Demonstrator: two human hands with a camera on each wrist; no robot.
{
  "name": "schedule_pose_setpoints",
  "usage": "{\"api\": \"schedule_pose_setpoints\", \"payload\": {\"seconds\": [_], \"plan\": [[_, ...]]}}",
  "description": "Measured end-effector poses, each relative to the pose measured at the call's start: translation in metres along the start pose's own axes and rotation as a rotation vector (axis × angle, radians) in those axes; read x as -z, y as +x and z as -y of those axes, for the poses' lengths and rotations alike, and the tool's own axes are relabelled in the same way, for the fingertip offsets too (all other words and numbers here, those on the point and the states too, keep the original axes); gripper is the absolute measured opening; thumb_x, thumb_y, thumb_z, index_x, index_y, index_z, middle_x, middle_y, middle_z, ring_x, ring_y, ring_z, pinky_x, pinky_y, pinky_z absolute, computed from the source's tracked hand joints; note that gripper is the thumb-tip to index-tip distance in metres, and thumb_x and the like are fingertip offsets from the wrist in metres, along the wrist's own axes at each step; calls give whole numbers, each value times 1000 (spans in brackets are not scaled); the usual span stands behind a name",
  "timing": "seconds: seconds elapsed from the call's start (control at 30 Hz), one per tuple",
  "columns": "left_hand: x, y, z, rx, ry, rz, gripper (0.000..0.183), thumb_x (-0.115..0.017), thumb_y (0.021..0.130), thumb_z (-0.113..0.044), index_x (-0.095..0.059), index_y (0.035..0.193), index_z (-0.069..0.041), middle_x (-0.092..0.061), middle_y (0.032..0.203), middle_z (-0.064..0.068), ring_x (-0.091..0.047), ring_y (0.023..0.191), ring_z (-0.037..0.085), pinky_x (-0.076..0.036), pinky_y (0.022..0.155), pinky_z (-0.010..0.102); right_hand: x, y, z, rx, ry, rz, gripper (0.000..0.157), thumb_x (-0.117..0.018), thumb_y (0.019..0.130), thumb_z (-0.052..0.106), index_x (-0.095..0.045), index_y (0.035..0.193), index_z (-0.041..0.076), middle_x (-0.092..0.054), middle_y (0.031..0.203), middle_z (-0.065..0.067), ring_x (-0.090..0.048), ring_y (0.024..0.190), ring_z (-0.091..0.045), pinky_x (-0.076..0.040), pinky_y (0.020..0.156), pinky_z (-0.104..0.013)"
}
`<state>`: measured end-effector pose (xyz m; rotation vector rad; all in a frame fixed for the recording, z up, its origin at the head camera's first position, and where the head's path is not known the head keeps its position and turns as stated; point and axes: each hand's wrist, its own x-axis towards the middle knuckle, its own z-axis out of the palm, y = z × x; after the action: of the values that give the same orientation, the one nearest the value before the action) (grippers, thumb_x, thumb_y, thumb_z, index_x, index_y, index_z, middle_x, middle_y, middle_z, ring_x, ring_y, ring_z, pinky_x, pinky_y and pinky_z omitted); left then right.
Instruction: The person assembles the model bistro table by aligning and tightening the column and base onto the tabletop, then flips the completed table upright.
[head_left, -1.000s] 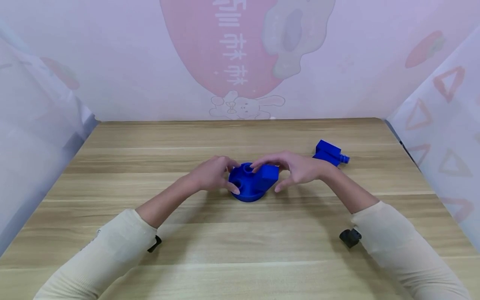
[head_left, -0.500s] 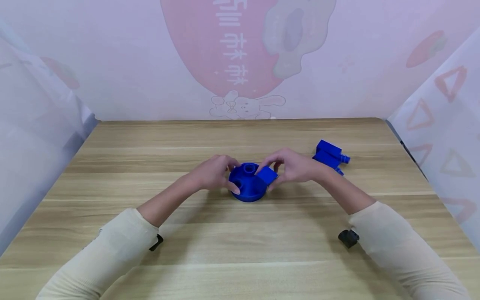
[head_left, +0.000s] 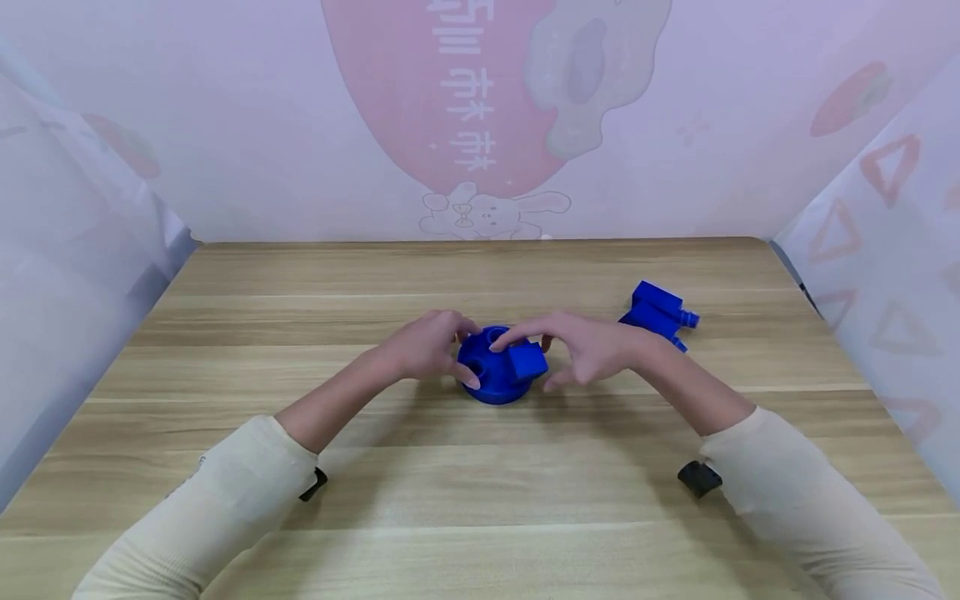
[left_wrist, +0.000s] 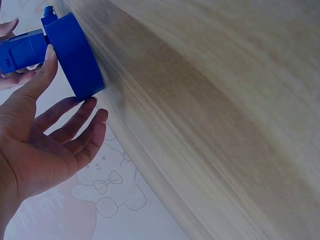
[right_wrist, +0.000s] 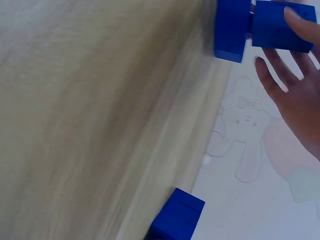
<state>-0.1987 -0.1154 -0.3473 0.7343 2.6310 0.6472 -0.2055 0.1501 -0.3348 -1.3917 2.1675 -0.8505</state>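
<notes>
- We see the left hand (head_left: 431, 350) pinching the round base (head_left: 491, 393), probably to steady it.
- Right of that hand, the block (head_left: 528, 362) stands on the base.
- Our right hand (head_left: 592, 346) spreads wide around it, seemingly guiding; contact we cannot tell.
- Beyond its wrist lie pegged blocks (head_left: 652, 310), within reach.

Wall (head_left: 262, 125): white lettering (head_left: 471, 108), Chinese-style characters, set in column on large pink patch (head_left: 405, 92); topmost character cut by upper edge of head view. Strokes pale and soft; wording could not be read with certainty. Same patch, left wrist view: faint white characters, set aslant, likewise unreadable. Blue block (left_wrist: 27, 50), left wrist view: short dark marking (left_wrist: 8, 63) near outer end, too small to read. Brands, numbers: none legible.
</notes>
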Motion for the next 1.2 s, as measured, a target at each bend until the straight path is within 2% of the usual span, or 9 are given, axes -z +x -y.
{"api": "schedule_pose_setpoints", "payload": {"seconds": [0.1, 0.17, 0.37, 0.57, 0.77, 0.87, 0.97, 1.07, 1.2], "plan": [[0, 0, -1, 8, -1, 4, 74, -93, 79, -29, -63, 136, 7, -69, 122, 21, -65, 111, 32, -56, 95, 45, 3, -2, 2, 10, 91, 49, 57, -64, 91, -7, -57, 146, 7, -53, 153, -7, -47, 141, -28, -47, 107, -50], [-1, 0, -1, 13, -4, 8, 75, -93, 79, -30, -62, 137, 6, -69, 122, 21, -65, 111, 32, -56, 95, 45, 4, -2, 1, -1, 115, 55, 53, -63, 93, -8, -59, 144, 6, -54, 152, -9, -48, 141, -30, -47, 107, -51], [0, 0, 0, 9, -16, 9, 74, -93, 79, -29, -62, 136, 7, -69, 121, 21, -65, 111, 32, -56, 95, 45, 4, 4, -1, -65, 121, -39, 46, -81, 90, 8, -66, 133, 4, -65, 139, -11, -60, 125, -28, -54, 99, -48], [0, 0, -1, 5, -20, 7, 73, -93, 79, -28, -63, 135, 8, -70, 120, 20, -66, 110, 32, -56, 96, 44, -4, 14, -1, -78, -29, -208, 39, -93, 79, 21, -67, 103, 6, -74, 103, -4, -66, 94, -21, -58, 77, -48], [0, 0, -1, 7, -18, 11, 73, -92, 80, -27, -62, 136, 8, -70, 122, 21, -66, 111, 32, -56, 95, 44, -12, 20, 1, -117, -188, -271, 49, -95, 75, 37, -58, 91, 10, -69, 85, 2, -66, 81, -24, -53, 72, -32], [0, 0, 0, 6, -23, 12, 73, -92, 80, -27, -62, 136, 8, -70, 121, 20, -67, 110, 32, -57, 95, 44, -12, 21, 0, -119, -176, -259, 51, -95, 75, 39, -62, 99, 9, -70, 88, 2, -66, 83, -20, -53, 73, -32], [0, 0, 1, -1, -26, 10, 72, -93, 79, -27, -63, 135, 8, -71, 119, 20, -67, 108, 31, -57, 94, 43, -11, 19, -1, -95, -100, -231, 52, -91, 81, 34, -67, 118, 6, -73, 105, -1, -65, 95, -16, -55, 78, -42], [0, 1, 1, 3, -36, 9, 71, -93, 79, -27, -64, 134, 7, -71, 119, 19, -66, 107, 30, -56, 94, 43, -9, 17, -5, -23, 11, -189, 56, -82, 91, 29, -63, 136, 2, -70, 127, -9, -63, 108, -20, -55, 83, -50], [0, 1, 0, 2, -29, 11, 70, -93, 78, -27, -65, 134, 5, -71, 119, 18, -66, 109, 30, -56, 95, 44, -9, 14, -10, 81, 138, -130, 67, -67, 100, 44, -54, 145, -4, -59, 145, -21, -61, 119, -27, -56, 89, -49]]}}
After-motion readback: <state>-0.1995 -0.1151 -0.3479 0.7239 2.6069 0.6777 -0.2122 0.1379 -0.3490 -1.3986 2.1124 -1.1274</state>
